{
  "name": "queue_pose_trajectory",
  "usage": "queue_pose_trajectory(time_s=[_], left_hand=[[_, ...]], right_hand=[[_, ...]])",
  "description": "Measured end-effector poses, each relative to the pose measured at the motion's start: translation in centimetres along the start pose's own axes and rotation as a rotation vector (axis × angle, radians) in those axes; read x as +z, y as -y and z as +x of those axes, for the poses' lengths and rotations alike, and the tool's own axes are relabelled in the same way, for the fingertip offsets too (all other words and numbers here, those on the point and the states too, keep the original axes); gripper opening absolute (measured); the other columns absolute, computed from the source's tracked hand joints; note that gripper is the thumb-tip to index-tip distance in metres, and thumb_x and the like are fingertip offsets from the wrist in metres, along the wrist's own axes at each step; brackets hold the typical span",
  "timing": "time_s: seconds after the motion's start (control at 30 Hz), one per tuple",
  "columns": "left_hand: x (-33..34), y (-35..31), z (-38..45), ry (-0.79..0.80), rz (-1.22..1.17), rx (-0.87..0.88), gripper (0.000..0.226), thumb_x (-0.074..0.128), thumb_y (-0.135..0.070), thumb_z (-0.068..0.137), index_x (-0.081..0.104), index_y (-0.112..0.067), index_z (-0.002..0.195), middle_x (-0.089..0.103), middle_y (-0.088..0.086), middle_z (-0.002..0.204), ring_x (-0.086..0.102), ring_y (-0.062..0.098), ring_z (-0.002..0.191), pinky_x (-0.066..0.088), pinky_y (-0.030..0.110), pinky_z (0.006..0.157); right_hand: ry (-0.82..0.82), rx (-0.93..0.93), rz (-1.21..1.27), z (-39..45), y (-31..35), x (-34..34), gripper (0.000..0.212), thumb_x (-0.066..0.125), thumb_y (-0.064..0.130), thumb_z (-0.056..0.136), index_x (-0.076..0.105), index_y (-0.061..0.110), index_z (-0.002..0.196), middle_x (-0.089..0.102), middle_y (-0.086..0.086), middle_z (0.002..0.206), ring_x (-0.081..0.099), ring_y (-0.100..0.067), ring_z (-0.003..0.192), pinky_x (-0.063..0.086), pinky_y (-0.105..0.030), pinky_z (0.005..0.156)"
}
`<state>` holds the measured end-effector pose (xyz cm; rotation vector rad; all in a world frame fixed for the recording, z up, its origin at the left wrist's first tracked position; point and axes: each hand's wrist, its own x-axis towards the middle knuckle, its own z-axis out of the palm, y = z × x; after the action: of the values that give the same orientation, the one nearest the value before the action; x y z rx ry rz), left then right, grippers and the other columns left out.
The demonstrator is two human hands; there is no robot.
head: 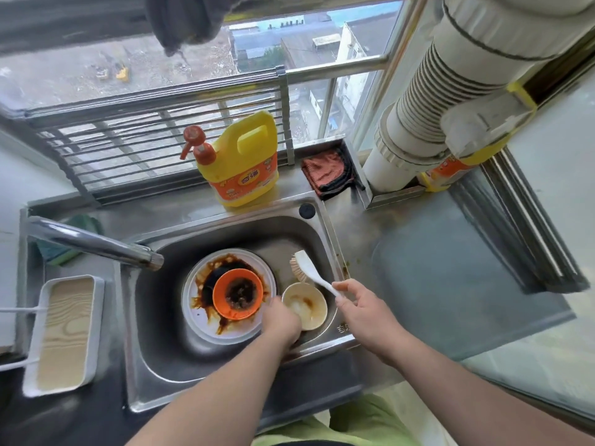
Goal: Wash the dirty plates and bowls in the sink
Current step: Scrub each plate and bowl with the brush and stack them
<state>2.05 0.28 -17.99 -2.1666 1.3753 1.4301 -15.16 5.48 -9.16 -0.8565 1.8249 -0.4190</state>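
Note:
In the steel sink [154, 304] lies a white plate [193, 304] smeared with dark sauce. An orange bowl [236, 292] with dark residue sits on it. To its right stands a cream bowl [306, 305] with brown stains. My left hand [280, 320] reaches down between the plate and the cream bowl, its fingers hidden at the bowl's rim. My right hand [360, 304] pinches the handle end of a white dish brush [306, 268], whose bristle head rests against the sink's right wall.
A faucet [96, 243] juts over the sink from the left. A yellow detergent jug [240, 159] and a red cloth [325, 172] stand behind the sink. A white tray [64, 333] sits left, a green sponge [58, 252] behind it. Steel counter [434, 268] stretches right, under a white duct [434, 107].

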Motion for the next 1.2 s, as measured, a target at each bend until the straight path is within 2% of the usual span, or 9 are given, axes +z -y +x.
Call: queue_pose_trajectory(time_s=[0.3,0.43,0.5,0.6,0.67,0.77,0.93,1.1,1.2], left_hand=[[-3.3,0.2,-0.4,-0.012,0.162,0.19,0.036,0.053,-0.022,0.099,0.066,-0.018,0.132,0.071,0.004,0.128,0.065,0.028,0.117,0.053,0.033,0.099],[-8.1,3.1,-1.3,-0.371,0.036,0.436,0.026,0.059,-0.03,0.103,0.065,-0.027,0.129,0.058,-0.006,0.122,0.058,0.019,0.112,0.051,0.032,0.093],[-10.1,4.8,-0.2,-0.54,0.006,0.296,0.039,0.061,-0.027,0.1,0.053,-0.027,0.138,0.046,0.004,0.132,0.05,0.027,0.12,0.05,0.041,0.097],[-11.8,5.8,1.9,-0.365,-0.13,-0.042,0.052,0.061,-0.018,0.099,0.042,-0.026,0.147,0.048,0.013,0.137,0.054,0.033,0.117,0.053,0.048,0.095],[-11.5,6.0,2.4,-0.185,-0.158,-0.06,0.041,0.057,-0.014,0.1,0.05,-0.028,0.138,0.06,0.009,0.123,0.059,0.031,0.106,0.055,0.046,0.093],[-10.7,6.7,3.0,-0.15,-0.147,-0.057,0.03,0.059,-0.016,0.098,0.058,-0.029,0.125,0.067,0.007,0.118,0.062,0.031,0.106,0.055,0.049,0.1],[-11.5,6.6,2.7,0.017,-0.505,-0.086,0.037,0.066,-0.031,0.099,0.05,-0.034,0.132,0.063,0.002,0.121,0.061,0.028,0.111,0.054,0.054,0.102],[-14.5,6.3,0.7,0.074,-0.867,-0.068,0.055,0.039,0.009,0.098,0.052,-0.031,0.133,0.065,0.008,0.117,0.064,0.03,0.104,0.062,0.042,0.068],[-16.1,6.8,0.2,0.039,-1.027,-0.101,0.051,0.041,0.002,0.1,0.055,-0.032,0.136,0.063,0.015,0.124,0.066,0.039,0.106,0.064,0.05,0.065]], right_hand=[[0.094,0.057,-0.103,0.6,0.9,1.2,0.023,0.049,0.037,0.105,0.061,0.043,0.124,0.071,0.009,0.108,0.068,-0.014,0.093,0.055,-0.035,0.088],[0.073,0.048,-0.066,0.8,2.2,2.9,0.023,0.049,0.038,0.104,0.06,0.04,0.125,0.07,0.013,0.114,0.065,-0.01,0.1,0.053,-0.036,0.092],[0.066,0.031,-0.05,0.6,3.1,3.7,0.023,0.053,0.038,0.103,0.061,0.043,0.124,0.069,0.015,0.111,0.063,-0.009,0.1,0.049,-0.032,0.085],[0.087,0.006,-0.057,0.4,4.3,5.3,0.024,0.059,0.038,0.1,0.065,0.044,0.122,0.07,0.016,0.11,0.064,-0.005,0.097,0.046,-0.02,0.077],[0.123,-0.011,-0.09,0.4,4.8,6.5,0.022,0.06,0.04,0.1,0.065,0.046,0.12,0.07,0.015,0.109,0.063,-0.002,0.089,0.044,-0.013,0.068],[0.184,-0.012,-0.145,0.3,5.6,8.0,0.025,0.058,0.042,0.102,0.065,0.044,0.125,0.07,0.008,0.107,0.064,-0.01,0.082,0.046,-0.023,0.066],[0.201,-0.081,-0.309,-0.3,7.3,9.1,0.031,0.049,0.044,0.107,0.063,0.044,0.136,0.07,0.011,0.11,0.065,-0.008,0.075,0.048,-0.025,0.062],[0.103,-0.188,-0.63,-1.3,9.7,9.0,0.035,0.039,0.05,0.11,0.056,0.051,0.141,0.073,0.008,0.12,0.067,-0.02,0.097,0.057,-0.035,0.076],[0.193,-0.192,-0.664,-2.7,11.0,10.1,0.034,0.041,0.044,0.109,0.058,0.046,0.138,0.072,0.0,0.124,0.066,-0.028,0.107,0.058,-0.042,0.088]])
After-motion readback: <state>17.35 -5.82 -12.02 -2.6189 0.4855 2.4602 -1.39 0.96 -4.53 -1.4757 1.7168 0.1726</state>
